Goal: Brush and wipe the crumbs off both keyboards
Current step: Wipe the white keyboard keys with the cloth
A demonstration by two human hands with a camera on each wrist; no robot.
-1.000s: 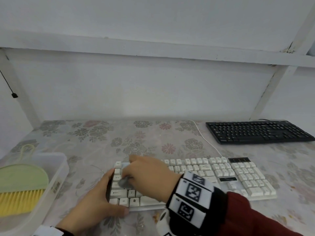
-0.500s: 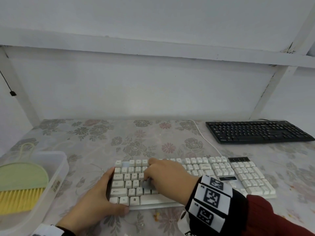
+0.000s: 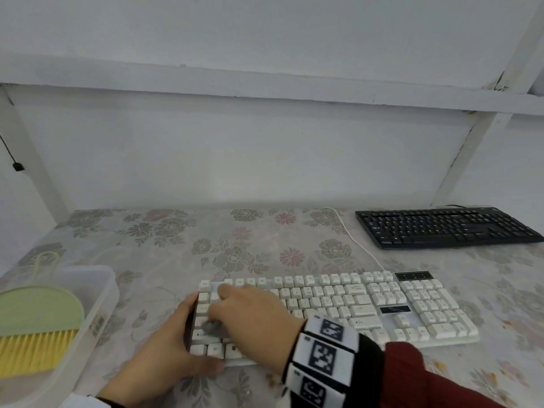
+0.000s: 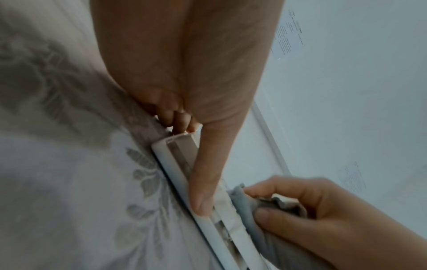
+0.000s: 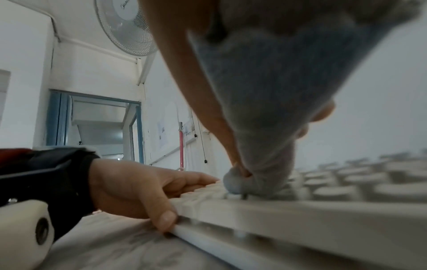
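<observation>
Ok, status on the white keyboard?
Left hand grips white keyboard's left end. Right hand presses grey cloth on keys. Nothing obstructing.

Head looks down; wrists look close; all share the white keyboard (image 3: 338,307).

Floral-patterned tabletop (image 3: 241,248). Clear plastic bin (image 3: 101,307) at left edge. White shelf frame (image 3: 265,92) above. Wall fan (image 5: 126,27), doorway (image 5: 97,126), possibly a red pole (image 5: 181,144), blurred.
</observation>
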